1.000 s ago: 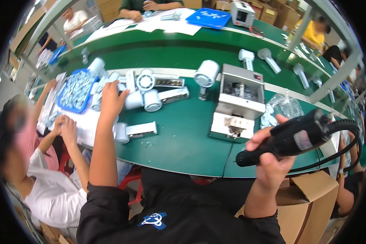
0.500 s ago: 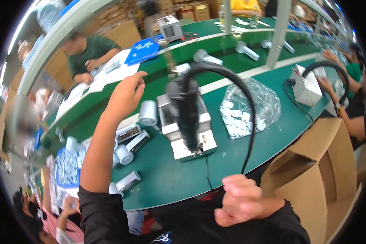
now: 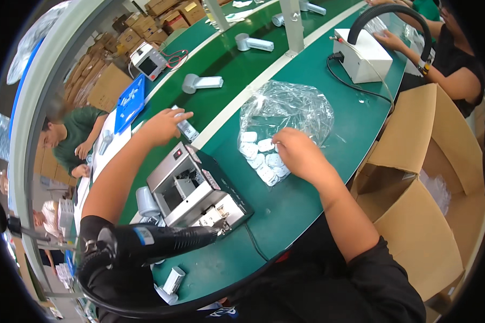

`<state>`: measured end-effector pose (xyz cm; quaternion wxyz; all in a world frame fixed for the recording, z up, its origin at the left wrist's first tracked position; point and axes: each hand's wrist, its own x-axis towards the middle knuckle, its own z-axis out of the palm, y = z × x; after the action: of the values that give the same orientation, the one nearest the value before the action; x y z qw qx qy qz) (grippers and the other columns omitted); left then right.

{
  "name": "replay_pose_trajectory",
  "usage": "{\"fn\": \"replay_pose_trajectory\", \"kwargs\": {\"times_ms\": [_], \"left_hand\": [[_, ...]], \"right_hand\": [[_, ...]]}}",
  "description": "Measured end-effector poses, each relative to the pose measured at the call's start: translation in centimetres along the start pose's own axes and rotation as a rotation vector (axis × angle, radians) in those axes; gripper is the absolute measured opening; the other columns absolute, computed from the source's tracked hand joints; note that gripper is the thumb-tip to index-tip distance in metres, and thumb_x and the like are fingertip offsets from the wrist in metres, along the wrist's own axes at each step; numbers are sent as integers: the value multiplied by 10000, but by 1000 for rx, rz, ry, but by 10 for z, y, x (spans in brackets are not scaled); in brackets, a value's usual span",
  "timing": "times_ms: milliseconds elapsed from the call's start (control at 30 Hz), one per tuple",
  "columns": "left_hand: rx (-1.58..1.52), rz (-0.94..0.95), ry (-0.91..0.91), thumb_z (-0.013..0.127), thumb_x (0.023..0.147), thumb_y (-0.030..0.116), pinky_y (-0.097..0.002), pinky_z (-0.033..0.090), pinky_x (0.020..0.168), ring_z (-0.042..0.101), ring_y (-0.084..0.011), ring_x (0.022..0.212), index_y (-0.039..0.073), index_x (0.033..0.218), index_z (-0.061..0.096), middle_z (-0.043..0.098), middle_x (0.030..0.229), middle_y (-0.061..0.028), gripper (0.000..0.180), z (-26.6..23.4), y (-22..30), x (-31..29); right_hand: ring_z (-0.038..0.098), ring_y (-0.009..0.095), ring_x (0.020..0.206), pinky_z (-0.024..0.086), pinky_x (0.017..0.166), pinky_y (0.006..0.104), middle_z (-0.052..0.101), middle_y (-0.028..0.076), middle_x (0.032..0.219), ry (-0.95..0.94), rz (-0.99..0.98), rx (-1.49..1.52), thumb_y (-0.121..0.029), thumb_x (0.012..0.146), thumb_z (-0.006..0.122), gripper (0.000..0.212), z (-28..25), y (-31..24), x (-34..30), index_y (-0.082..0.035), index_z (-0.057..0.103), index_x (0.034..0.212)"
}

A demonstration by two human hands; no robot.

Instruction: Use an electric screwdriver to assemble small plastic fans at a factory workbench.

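Note:
My left hand point(image 3: 164, 126), fingers stretched out, reaches over the conveyor at a light grey-blue handheld device point(image 3: 186, 127). The fingertips overlap the device's upper end; I cannot tell if they touch it. At the mouth of a clear plastic bag point(image 3: 291, 107), my right hand point(image 3: 299, 153) is closed in a pinch at a small white plastic piece point(image 3: 265, 145). Several similar white pieces lie under and beside it. Between my arms stands a metal fixture box point(image 3: 191, 185) with a small front block. A black corded handheld tool point(image 3: 167, 240) hangs near my left arm, its tip by that block.
A large open cardboard box point(image 3: 415, 237) stands at the right. A white box with a black hose point(image 3: 364, 56) is on the far right of the table. More devices point(image 3: 253, 43) lie along the green conveyor. Other people work at the left and the far right.
My right hand has moved forward from near my body to the white pieces. The black tool has swung left and down from above the fixture. The view has turned right.

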<state>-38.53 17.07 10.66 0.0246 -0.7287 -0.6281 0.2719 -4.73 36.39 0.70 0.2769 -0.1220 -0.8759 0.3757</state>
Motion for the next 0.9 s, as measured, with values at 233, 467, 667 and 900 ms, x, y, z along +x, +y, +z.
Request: {"fn": "replay_pose_trajectory", "kwargs": {"times_ms": [233, 467, 667, 900], "left_hand": [[-50, 196, -105, 674, 692, 102, -400, 326, 1082, 385, -291, 1311, 164, 782, 759, 460, 1384, -83, 140, 13, 4, 29], [-279, -365, 257, 605, 708, -9, -360, 408, 992, 508, -322, 1157, 157, 1023, 721, 536, 1223, -160, 374, 23, -1, -24], [-500, -830, 672, 766, 736, 144, -343, 453, 800, 584, -273, 912, 105, 1030, 715, 598, 980, -142, 300, 15, 2, -98], [-284, -872, 1025, 617, 866, 22, -232, 393, 694, 514, -150, 793, 104, 1130, 671, 513, 857, -71, 282, -75, 63, -208]], "right_hand": [[534, 288, 1094, 413, 920, 424, 582, 115, 1131, -220, -164, -225, -183, 766, 659, 373, 47, 8, 33, -54, 590, 1110], [577, 308, 920, 427, 767, 464, 608, 127, 904, 15, -1, -245, -95, 757, 589, 160, 36, 33, 39, -68, 639, 906], [566, 347, 936, 450, 824, 466, 603, 157, 955, 113, 62, -142, -111, 807, 615, 168, 26, 36, 34, -20, 639, 946], [541, 343, 1054, 441, 902, 426, 584, 153, 1085, -54, 50, -191, -17, 763, 619, 362, 15, 39, 25, -51, 617, 1123]]}}
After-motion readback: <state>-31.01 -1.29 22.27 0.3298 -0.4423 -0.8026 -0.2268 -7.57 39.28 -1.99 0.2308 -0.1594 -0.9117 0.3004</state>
